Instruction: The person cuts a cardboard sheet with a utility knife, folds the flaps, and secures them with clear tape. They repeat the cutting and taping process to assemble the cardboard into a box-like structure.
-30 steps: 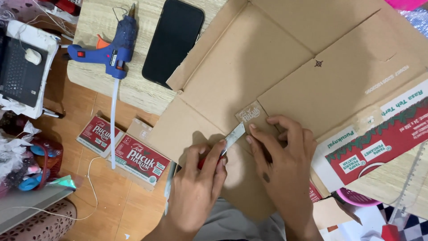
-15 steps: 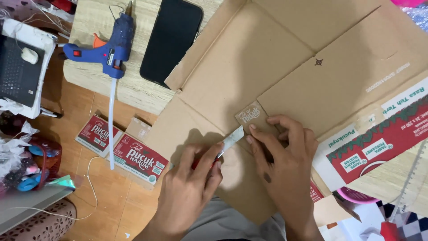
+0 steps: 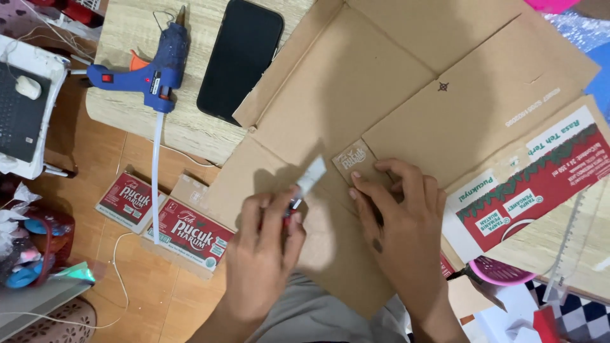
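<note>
Cardboard (image 3: 381, 82), a large flattened box opened out brown side up, fills the middle and right of the view; part of it rests on the pale wooden tabletop (image 3: 121, 114) and its near edge hangs over the person's lap. One flap at the right shows its printed red, green and white outer face. The left hand (image 3: 264, 254) is closed around a small cutter (image 3: 304, 187), whose pale blade, blurred, points up and right over the cardboard. The right hand (image 3: 397, 222) lies flat, fingers spread, pressing down on the cardboard just beside the blade. Its fingertips touch a small square cardboard piece (image 3: 352, 159) lying on the big sheet, close to the blade tip; whether the blade meets the sheet cannot be told.

On the tabletop at the upper left sit a blue glue gun (image 3: 149, 70) with a white glue stick jutting from its back end, and a black phone (image 3: 241, 57) face up, touching the cardboard's left edge. On the wooden floor (image 3: 127, 279) below lie 2 red printed cardboard scraps (image 3: 165, 219) side by side. A transparent ruler (image 3: 565, 254) lies at the far right, and a pink round object (image 3: 499, 270) sits near the right wrist.
</note>
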